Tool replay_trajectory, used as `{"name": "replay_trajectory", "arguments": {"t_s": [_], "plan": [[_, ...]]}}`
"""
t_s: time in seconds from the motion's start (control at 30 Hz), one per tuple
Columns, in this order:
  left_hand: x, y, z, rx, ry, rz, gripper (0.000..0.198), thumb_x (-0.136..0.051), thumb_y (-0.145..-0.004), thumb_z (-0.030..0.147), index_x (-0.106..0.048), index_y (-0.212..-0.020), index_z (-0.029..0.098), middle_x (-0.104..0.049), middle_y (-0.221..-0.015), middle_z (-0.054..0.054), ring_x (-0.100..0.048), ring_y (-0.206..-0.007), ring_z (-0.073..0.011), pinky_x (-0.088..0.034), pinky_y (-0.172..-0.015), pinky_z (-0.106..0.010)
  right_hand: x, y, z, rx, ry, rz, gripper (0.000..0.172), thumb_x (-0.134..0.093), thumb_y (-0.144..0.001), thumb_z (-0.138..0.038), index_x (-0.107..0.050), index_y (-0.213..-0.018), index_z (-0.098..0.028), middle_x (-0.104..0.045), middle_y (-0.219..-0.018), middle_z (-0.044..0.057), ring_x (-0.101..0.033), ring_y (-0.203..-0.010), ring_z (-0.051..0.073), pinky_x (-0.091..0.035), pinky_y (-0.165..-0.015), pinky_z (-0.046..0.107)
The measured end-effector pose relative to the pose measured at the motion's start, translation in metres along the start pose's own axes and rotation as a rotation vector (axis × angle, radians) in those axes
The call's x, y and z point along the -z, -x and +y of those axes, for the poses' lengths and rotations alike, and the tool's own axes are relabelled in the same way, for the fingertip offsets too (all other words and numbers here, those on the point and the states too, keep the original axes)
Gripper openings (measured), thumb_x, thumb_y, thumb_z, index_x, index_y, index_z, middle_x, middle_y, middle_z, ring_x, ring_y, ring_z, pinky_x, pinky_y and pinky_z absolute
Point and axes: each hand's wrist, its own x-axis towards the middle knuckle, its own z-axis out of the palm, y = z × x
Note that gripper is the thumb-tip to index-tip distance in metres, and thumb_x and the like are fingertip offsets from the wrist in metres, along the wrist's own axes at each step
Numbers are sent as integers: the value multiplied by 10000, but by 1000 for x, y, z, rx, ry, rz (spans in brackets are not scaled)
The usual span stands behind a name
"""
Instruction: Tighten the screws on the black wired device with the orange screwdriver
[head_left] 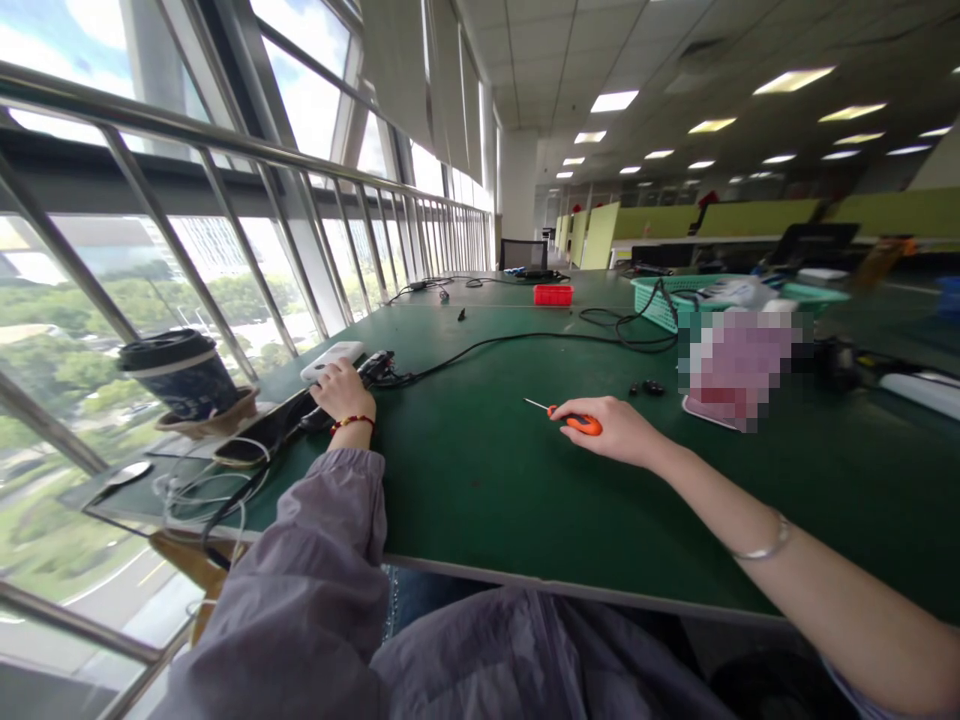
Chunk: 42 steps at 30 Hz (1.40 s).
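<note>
Right hand (611, 428) closed round an orange screwdriver (581, 423); left hand (343, 390) curled on a white box (331, 358), grip unclear. Far teal basket (654, 306) holds white bits.

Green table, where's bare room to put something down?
Widest bare patch: the green table near its front edge, between left hand and right hand holding the orange-handled screwdriver. Another lies between long black cable and red plastic tray. Crowded: the wire-strewn left corner by the dark paper cup.
</note>
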Motion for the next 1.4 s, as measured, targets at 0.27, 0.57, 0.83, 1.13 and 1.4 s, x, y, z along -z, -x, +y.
{"name": "replay_trajectory", "arguments": {"t_s": [0.27, 0.57, 0.83, 1.13, 1.4], "plan": [[-3, -5, -9, -94, 143, 170, 333, -451, -781, 119, -525, -1105, 130, -575, -1104, -162, -520, -1055, -324, -395, -869, -456, -4, -2, 2, -38, 45, 91, 238, -511, -821, -340, -643, -1012, -289, -684, -1078, -25, -642, -887, 177, -467, -727, 292], [8, 26, 45, -788, 303, -5, 215, -551, -784, 263, -587, -982, 187, -619, -986, -79, -570, -957, -253, -390, -825, -348, -11, -8, 15, -228, 58, 360, 294, -527, -789, -307, -586, -1070, -247, -670, -1058, 31, -636, -816, 200, -429, -609, 270], [8, 84, 129, -1245, 427, -101, 400, -556, -851, 461, -564, -1174, 225, -615, -1056, -52, -541, -997, -207, -363, -896, -327, -11, -11, 28, -203, -20, 482, 385, -471, -819, -249, -543, -1196, -236, -651, -1117, 65, -627, -930, 217, -475, -740, 314], [-1, 82, 127, -974, 164, -32, 315, -474, -887, 190, -563, -1189, 170, -554, -1127, -129, -506, -1047, -269, -389, -891, -384, -17, -11, 36, -199, 50, 178, 368, -503, -822, -282, -564, -1183, -257, -654, -1041, 56, -621, -873, 196, -466, -733, 289], [-11, 68, 113, -1021, 324, -274, 496, -464, -898, 286, -402, -1383, 203, -527, -1309, -86, -481, -1193, -215, -346, -1032, -342, -12, -8, 27, -148, 156, 147, 341, -568, -783, -344, -594, -1114, -266, -612, -882, 40, -578, -729, 166, -450, -659, 261]]}}
